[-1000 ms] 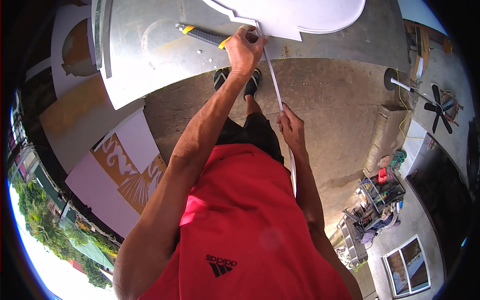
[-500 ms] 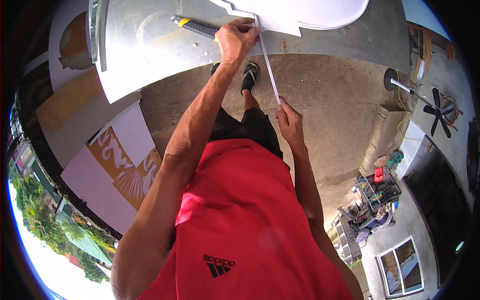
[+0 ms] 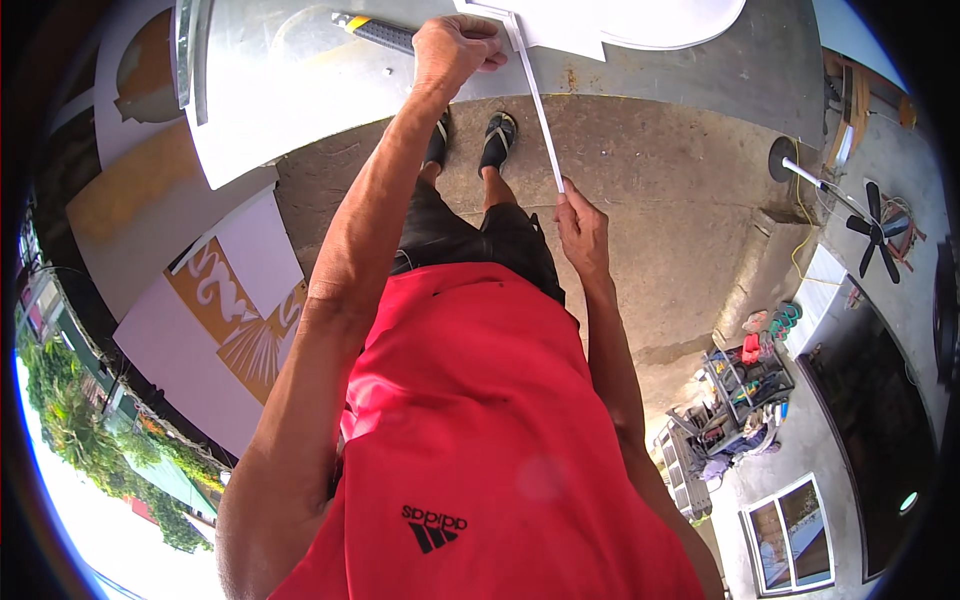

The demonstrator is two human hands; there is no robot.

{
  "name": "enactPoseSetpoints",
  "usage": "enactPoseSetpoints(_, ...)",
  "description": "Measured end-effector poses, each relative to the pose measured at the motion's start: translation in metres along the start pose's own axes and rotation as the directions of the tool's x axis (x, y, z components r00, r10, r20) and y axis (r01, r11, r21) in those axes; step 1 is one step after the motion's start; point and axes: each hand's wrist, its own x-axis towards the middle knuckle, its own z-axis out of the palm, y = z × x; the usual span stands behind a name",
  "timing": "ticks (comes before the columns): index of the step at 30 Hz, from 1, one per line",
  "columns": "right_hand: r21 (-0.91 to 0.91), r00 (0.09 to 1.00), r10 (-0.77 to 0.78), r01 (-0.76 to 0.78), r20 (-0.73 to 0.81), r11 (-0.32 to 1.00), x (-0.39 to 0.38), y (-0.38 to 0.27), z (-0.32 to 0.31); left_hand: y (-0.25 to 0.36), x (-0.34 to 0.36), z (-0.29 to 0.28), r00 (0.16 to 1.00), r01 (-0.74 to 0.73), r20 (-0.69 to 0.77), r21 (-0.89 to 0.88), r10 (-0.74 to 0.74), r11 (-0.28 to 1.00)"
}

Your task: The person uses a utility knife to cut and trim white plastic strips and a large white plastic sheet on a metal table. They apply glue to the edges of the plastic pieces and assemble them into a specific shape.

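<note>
A long, narrow white strip (image 3: 541, 118) runs from the edge of a white cut-out board (image 3: 580, 22) down over the table's near edge. My right hand (image 3: 582, 232) pinches its lower end between thumb and fingers. Beside the strip's upper end, my left hand (image 3: 455, 55) is curled just left of it, fingertips bent together. What those fingers hold, if anything, is hidden. Partly behind the left hand lies a cutter knife (image 3: 378, 32) with a black and yellow handle. The board has a rounded right side and a stepped, pointed lower edge.
The metal-topped table (image 3: 300, 80) curves across the top, with a small white scrap (image 3: 388, 71) on it. Left of me lean several panels (image 3: 150, 210). To the right stand a fan (image 3: 874, 232) with a yellow cord and a cluttered rack (image 3: 745, 385).
My left hand has come off the strip's upper end and shifted left. The right hand keeps its pinch on the lower end. The whole view has tilted slightly.
</note>
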Motion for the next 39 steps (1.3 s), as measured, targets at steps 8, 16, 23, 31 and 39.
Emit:
enactPoseSetpoints(8,-0.018,1.000,0.009,-0.009,0.015,1.000,0.001,-0.002,-0.003,-0.005,-0.002,0.004,0.995,-0.091,-0.031,0.103,0.095,0.991)
enactPoseSetpoints(16,-0.040,0.999,0.017,-0.016,0.028,0.999,0.001,-0.001,-0.003,0.011,-0.011,0.014,0.985,-0.099,-0.124,0.180,0.122,0.979)
enactPoseSetpoints(23,-0.044,1.000,-0.012,0.013,0.024,0.999,0.002,0.005,-0.003,0.011,-0.012,0.021,0.978,-0.091,-0.171,0.157,0.118,0.983)
enactPoseSetpoints(31,-0.041,1.000,-0.010,0.011,0.023,0.999,0.003,0.004,-0.006,0.011,-0.011,0.025,0.978,-0.124,-0.159,0.093,0.138,0.988)
enactPoseSetpoints(39,-0.036,0.999,-0.010,0.011,0.040,0.999,0.004,0.006,-0.008,0.013,-0.012,0.025,0.983,-0.095,-0.146,0.116,0.111,0.989)
